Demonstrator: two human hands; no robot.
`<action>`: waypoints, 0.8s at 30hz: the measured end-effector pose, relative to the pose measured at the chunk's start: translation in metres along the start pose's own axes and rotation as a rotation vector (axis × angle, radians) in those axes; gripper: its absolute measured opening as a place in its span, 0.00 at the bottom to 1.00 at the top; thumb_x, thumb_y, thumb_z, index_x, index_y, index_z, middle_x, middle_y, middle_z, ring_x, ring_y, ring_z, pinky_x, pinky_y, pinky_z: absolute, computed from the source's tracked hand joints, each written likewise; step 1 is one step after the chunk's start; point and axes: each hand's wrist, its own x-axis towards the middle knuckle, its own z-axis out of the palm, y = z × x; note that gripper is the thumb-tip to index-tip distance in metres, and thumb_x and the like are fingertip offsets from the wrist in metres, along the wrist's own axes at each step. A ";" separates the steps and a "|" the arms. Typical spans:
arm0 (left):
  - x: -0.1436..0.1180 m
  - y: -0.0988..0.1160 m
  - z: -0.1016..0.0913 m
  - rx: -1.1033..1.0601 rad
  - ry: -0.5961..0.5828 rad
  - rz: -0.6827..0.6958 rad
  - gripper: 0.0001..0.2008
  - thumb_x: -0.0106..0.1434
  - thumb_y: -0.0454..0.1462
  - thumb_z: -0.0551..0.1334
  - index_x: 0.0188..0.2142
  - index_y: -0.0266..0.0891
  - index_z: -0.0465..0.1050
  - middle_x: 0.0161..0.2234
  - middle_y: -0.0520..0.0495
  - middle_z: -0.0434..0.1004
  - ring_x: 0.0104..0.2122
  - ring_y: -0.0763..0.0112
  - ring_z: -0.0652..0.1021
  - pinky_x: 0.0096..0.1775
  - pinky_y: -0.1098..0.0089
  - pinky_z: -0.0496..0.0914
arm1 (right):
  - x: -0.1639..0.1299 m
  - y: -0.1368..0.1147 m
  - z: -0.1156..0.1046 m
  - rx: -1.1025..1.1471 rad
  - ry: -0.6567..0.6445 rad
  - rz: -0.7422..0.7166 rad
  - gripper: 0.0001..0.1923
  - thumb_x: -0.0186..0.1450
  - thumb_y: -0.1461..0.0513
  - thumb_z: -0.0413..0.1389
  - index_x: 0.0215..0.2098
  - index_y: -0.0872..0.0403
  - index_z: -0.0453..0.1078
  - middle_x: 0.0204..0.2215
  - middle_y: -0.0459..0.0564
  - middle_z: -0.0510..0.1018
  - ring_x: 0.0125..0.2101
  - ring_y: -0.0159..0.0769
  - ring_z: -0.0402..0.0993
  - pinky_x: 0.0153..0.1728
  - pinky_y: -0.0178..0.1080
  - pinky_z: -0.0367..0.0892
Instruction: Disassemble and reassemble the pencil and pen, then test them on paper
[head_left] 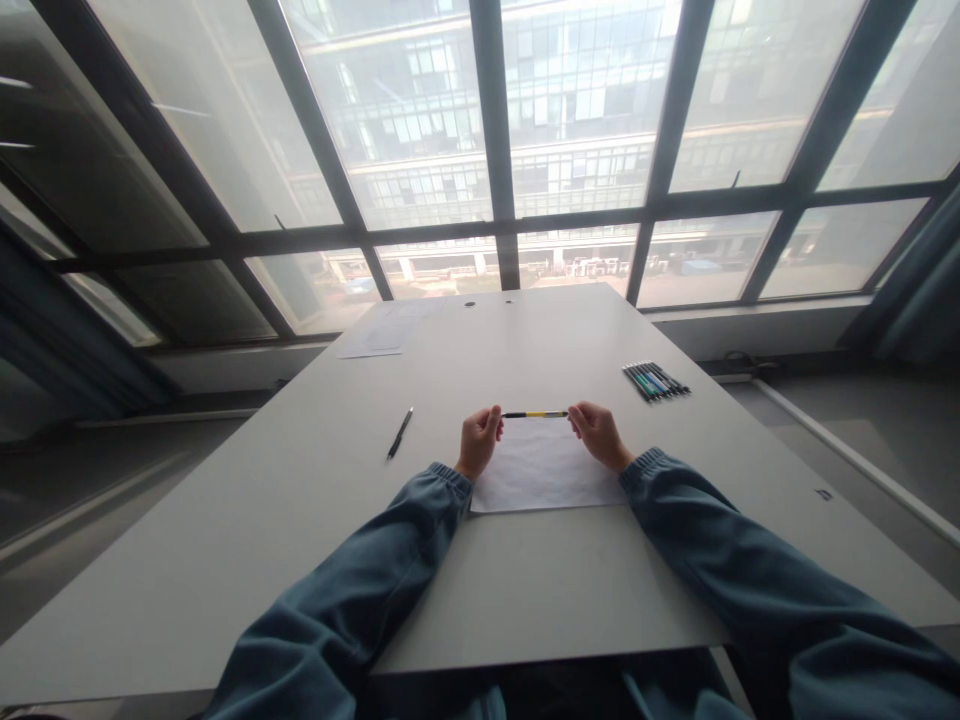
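Observation:
A pen (535,414) with a black and yellow barrel is stretched level between my two hands. My left hand (480,441) pinches its left end, fingers curled in. At the other end, my right hand (598,434) grips it between thumb and fingers. Below the pen lies a white sheet of paper (551,475), slightly creased, partly under my wrists. To the left of my left hand a dark pen (400,434) rests on the table, untouched. Several pens (655,381) lie side by side in a row, beyond my right hand to the right.
The white table (300,560) runs from my body towards tall windows (495,110). More paper (382,330) lies at its far left. Small round dark spots (470,304) show near the far edge, and a small dark mark (823,494) at the right.

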 end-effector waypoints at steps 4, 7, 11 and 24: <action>0.000 0.001 0.000 0.005 0.003 0.000 0.27 0.67 0.54 0.56 0.19 0.38 0.66 0.16 0.52 0.66 0.17 0.76 0.67 0.22 0.74 0.61 | 0.000 0.000 0.000 -0.046 0.014 -0.015 0.25 0.69 0.46 0.50 0.22 0.53 0.66 0.16 0.43 0.67 0.18 0.30 0.62 0.21 0.34 0.58; 0.000 0.002 0.000 0.006 0.000 -0.008 0.27 0.67 0.55 0.55 0.19 0.38 0.66 0.16 0.52 0.66 0.17 0.75 0.67 0.22 0.74 0.61 | 0.000 -0.001 0.000 -0.074 0.017 -0.034 0.25 0.69 0.47 0.50 0.22 0.53 0.66 0.16 0.43 0.67 0.19 0.30 0.62 0.23 0.34 0.58; 0.000 0.001 0.000 0.004 -0.007 -0.006 0.28 0.67 0.55 0.55 0.19 0.38 0.66 0.16 0.52 0.66 0.17 0.76 0.67 0.22 0.74 0.61 | 0.000 0.000 -0.001 -0.072 0.012 -0.033 0.24 0.70 0.48 0.50 0.22 0.53 0.66 0.16 0.43 0.66 0.19 0.30 0.61 0.23 0.34 0.57; -0.001 0.004 0.000 0.000 -0.007 0.013 0.28 0.67 0.54 0.55 0.18 0.38 0.66 0.15 0.52 0.66 0.16 0.76 0.67 0.21 0.74 0.61 | 0.000 0.006 0.000 -0.084 0.011 -0.029 0.25 0.70 0.47 0.48 0.23 0.53 0.65 0.15 0.42 0.62 0.19 0.30 0.58 0.21 0.34 0.53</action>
